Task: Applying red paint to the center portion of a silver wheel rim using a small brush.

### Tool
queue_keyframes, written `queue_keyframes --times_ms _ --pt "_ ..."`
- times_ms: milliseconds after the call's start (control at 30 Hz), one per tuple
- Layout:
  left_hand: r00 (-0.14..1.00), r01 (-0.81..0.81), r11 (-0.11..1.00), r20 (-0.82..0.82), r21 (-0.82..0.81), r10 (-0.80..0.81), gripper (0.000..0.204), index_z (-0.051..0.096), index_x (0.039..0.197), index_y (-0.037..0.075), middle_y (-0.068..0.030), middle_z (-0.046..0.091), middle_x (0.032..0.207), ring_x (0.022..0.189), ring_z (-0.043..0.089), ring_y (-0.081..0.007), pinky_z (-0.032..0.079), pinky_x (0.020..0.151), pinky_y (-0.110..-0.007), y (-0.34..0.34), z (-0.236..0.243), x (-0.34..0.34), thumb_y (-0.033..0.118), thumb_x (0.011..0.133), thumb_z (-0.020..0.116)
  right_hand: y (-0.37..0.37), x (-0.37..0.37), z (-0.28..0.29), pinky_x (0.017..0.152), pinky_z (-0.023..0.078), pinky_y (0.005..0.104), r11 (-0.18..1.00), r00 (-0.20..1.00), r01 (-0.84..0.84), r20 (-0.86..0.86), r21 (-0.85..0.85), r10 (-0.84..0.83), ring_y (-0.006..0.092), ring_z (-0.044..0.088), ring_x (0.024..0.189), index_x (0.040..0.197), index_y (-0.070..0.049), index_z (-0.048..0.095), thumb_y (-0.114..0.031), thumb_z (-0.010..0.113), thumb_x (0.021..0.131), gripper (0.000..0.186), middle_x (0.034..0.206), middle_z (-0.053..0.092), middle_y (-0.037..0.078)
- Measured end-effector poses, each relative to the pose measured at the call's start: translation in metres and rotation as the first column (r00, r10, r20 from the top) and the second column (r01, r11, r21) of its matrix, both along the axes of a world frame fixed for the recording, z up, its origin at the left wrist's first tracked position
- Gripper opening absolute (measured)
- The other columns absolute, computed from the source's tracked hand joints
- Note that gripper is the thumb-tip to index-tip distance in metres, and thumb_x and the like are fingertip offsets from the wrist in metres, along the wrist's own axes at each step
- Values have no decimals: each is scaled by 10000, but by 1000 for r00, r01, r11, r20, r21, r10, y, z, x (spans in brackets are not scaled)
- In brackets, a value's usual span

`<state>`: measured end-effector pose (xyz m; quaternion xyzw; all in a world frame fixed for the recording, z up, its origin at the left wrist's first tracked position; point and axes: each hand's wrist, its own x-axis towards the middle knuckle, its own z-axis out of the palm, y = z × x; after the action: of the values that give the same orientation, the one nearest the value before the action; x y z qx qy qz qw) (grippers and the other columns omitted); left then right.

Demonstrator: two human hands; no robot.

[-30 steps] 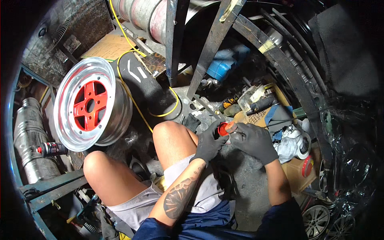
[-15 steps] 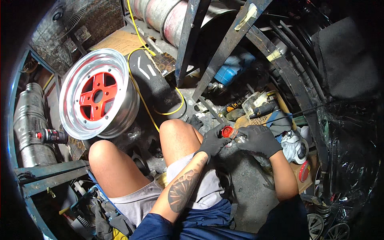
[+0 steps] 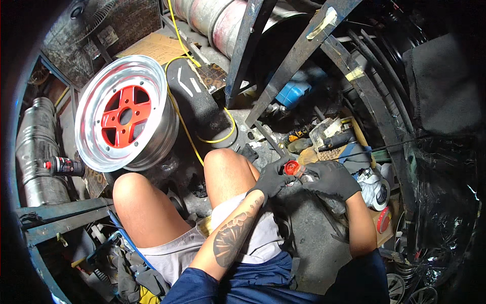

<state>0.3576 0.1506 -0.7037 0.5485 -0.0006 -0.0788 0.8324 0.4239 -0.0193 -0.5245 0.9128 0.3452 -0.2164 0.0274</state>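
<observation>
My gloved left hand (image 3: 275, 178) is curled round a small red cup (image 3: 291, 167), round-mouthed and glossy inside, held in front of my right knee (image 3: 223, 162) and above the grey floor. Right up against it, my gloved right hand (image 3: 331, 180) grips a small container (image 3: 308, 176); it looks clear, perhaps plastic, but my fingers cover too much of it to be sure. My knee stands between the cup and the big wheel (image 3: 85, 114) on my left, whose wide lip is polished bright round a glossy red four-spoke centre. A yellow cord (image 3: 175, 104) loops past that wheel over a black, grainy mat (image 3: 195, 106). Beyond my hands, two flat, dark, scuffed steel bars (image 3: 283, 78) slant down to the floor, cutting across my view of the dull, red-smeared metal barrel (image 3: 223, 25) behind; a blue, moulded container (image 3: 293, 93) sits just to their right. Near my right hand are a cloudy, boxy tub (image 3: 319, 137) and a crumpled whitish cloth (image 3: 368, 185), with a flat red disc (image 3: 384, 219) below. Wrinkled, shiny black sheeting (image 3: 448, 202) closes off the far right. On the far left, a black can with a red cap (image 3: 68, 166) lies against ribbed silvery metal (image 3: 43, 147).
</observation>
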Motion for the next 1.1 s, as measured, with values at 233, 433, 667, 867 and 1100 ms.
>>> queue_keyframes --times_ms 233,433,667,867,1100 --pt "1000 18 997 -23 74 -17 646 545 1394 -2 -60 667 1245 1098 617 -114 513 972 -272 -1 -8 1 -8 804 809 -3 5 -6 992 489 483 1000 996 13 -90 -3 -13 396 629 1139 1289 -138 657 -508 720 795 620 1228 663 215" --pt "997 59 990 -49 126 -53 649 547 1398 10 -54 671 1241 1083 623 -111 519 944 -261 -1 -9 1 -8 802 804 -5 10 -10 1021 471 483 999 985 45 -167 -31 -49 396 612 1171 1316 -148 642 -520 732 783 656 1266 647 215" --pt "999 34 992 -12 120 -33 642 553 1391 15 -47 674 1230 1083 616 -108 516 950 -265 -3 -18 3 -2 803 810 1 11 -3 1033 467 466 993 967 103 -230 -59 -114 396 599 1195 1321 -137 638 -535 748 773 686 1279 638 221" --pt "1000 -5 997 19 71 4 629 553 1379 20 -47 662 1248 1113 602 -109 500 976 -270 2 -12 -2 12 807 813 -9 4 -16 1008 481 456 985 974 138 -192 103 -117 398 624 1155 1305 -102 642 -488 763 772 669 1244 656 231" --pt "991 -116 950 -33 291 131 588 557 1363 20 -81 659 1245 1119 620 -136 494 993 -296 23 48 -11 78 832 803 -17 -16 -64 942 516 426 760 918 395 -233 516 -320 382 669 1085 1271 -15 616 -259 781 790 564 1167 692 216"
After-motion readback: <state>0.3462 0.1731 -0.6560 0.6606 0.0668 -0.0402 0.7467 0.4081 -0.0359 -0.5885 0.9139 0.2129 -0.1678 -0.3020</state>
